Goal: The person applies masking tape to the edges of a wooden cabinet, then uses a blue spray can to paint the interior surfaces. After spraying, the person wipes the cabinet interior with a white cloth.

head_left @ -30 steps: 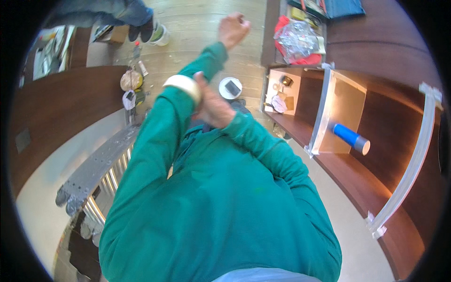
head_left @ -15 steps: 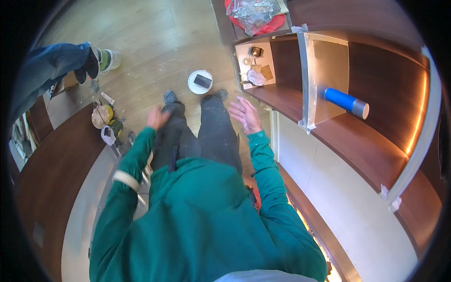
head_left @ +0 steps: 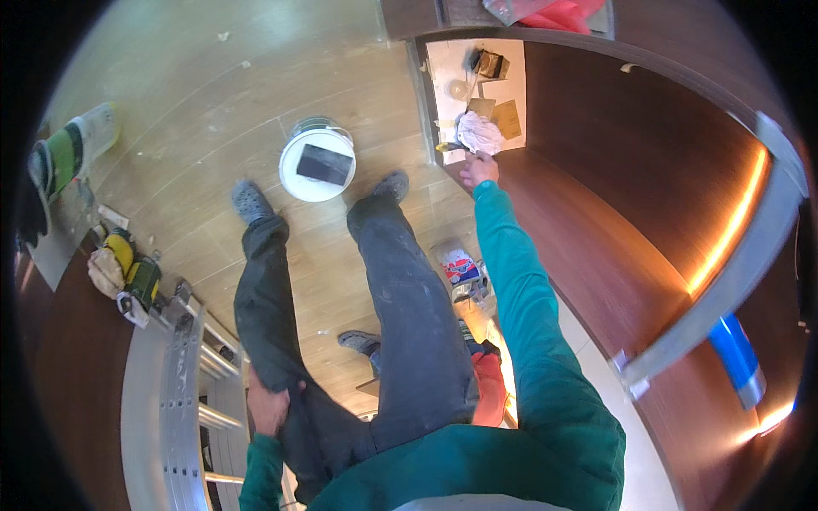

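Observation:
My right hand reaches far out to the white board in the shelf bay, its fingers curled in beside a crumpled whitish cloth. Whether anything lies between those fingers is too small to see. A small yellow-ended item is just left of the hand. Around the cloth are flat brown squares, a dark-banded brown block and a small clear cup. Low on the left, my left hand is clasped around my dark trouser leg, with part of its fingers hidden.
A white-lidded bucket carrying a dark rectangular pad stands by my feet. Left are a metal ladder and a yellow-green power tool. A blue cylinder is in the lit shelf. Below, another person's shoe shows.
My right hand has gone from mid-air to beside the cloth. My left hand has come down onto my trouser leg. The view has shifted, and the jeans leg at the left is gone from sight.

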`<action>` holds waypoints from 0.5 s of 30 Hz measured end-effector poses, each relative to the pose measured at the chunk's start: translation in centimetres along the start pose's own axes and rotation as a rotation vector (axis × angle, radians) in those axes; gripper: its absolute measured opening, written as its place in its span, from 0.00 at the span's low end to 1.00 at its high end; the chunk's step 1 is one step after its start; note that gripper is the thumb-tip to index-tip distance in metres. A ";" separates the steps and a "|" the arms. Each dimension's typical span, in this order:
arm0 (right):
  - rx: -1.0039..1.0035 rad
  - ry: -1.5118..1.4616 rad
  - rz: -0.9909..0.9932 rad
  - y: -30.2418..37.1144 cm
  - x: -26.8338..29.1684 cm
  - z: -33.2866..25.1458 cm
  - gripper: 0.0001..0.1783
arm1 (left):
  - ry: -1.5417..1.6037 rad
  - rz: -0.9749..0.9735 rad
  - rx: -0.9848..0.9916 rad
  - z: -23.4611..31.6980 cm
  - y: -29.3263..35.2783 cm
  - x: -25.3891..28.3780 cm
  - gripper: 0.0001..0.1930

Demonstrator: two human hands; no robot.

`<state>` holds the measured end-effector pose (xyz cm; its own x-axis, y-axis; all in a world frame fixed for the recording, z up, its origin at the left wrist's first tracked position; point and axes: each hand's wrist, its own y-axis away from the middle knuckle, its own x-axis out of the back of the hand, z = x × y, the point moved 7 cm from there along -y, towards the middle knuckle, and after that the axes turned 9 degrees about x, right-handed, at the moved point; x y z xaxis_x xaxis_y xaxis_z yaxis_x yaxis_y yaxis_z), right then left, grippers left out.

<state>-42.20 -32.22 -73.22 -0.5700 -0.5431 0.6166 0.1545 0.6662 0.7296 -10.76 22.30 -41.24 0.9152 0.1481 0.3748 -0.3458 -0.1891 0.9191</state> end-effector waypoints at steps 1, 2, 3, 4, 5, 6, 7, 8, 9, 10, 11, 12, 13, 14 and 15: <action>0.037 0.076 0.011 -2.7 0.2 -0.1 0.31 | 0.035 0.036 -0.010 0.5 0.2 -0.4 0.54; 0.066 0.149 0.024 -5.0 0.5 0.3 0.32 | 0.061 0.046 -0.040 0.8 -0.1 -0.9 0.54; 0.039 0.013 0.065 -6.9 0.4 0.4 0.33 | 0.095 0.064 -0.062 0.7 0.0 -1.4 0.54; 0.010 -0.126 0.108 -8.6 0.3 0.7 0.35 | 0.126 0.084 -0.086 0.9 0.0 -1.7 0.53; -0.036 -0.115 0.176 -10.3 0.8 1.9 0.36 | 0.135 0.089 -0.034 1.2 -0.1 -1.9 0.53; -0.071 -0.101 0.235 -12.3 1.0 2.7 0.37 | 0.153 0.102 0.022 1.6 0.4 -2.2 0.52; -0.108 -0.090 0.295 -14.3 1.3 3.2 0.38 | 0.170 0.116 0.075 1.7 0.5 -2.4 0.52; -0.114 -0.023 0.392 -17.4 2.8 5.1 0.39 | 0.171 0.119 0.052 1.5 0.1 -2.5 0.51; -0.112 0.051 0.513 -20.7 5.6 7.6 0.40 | 0.180 0.101 0.014 1.0 -1.0 -2.7 0.51; -0.114 0.063 0.485 -22.3 5.5 8.7 0.40 | 0.186 0.115 -0.005 0.9 -1.3 -2.7 0.51; -0.106 0.076 0.459 -23.8 5.6 9.1 0.40 | 0.206 0.111 -0.001 1.0 -1.6 -3.0 0.50; -0.109 0.029 0.298 -23.9 3.8 8.6 0.39 | 0.216 0.127 0.016 1.3 -0.9 -2.9 0.50; -0.109 -0.019 0.142 -23.8 2.3 7.8 0.39 | 0.228 0.141 0.028 1.5 -0.4 -3.0 0.50; -0.117 -0.038 0.103 -22.9 2.3 7.4 0.38 | 0.225 0.145 0.038 1.9 0.0 -3.2 0.50; -0.131 -0.061 0.077 -21.8 2.9 7.3 0.38 | 0.217 0.137 0.038 2.8 -0.1 -3.1 0.49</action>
<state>-53.10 -44.63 -89.47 -0.6001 -0.4583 0.6557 0.3011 0.6299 0.7159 -13.02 19.17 -42.84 0.7930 0.3225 0.5170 -0.4519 -0.2578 0.8540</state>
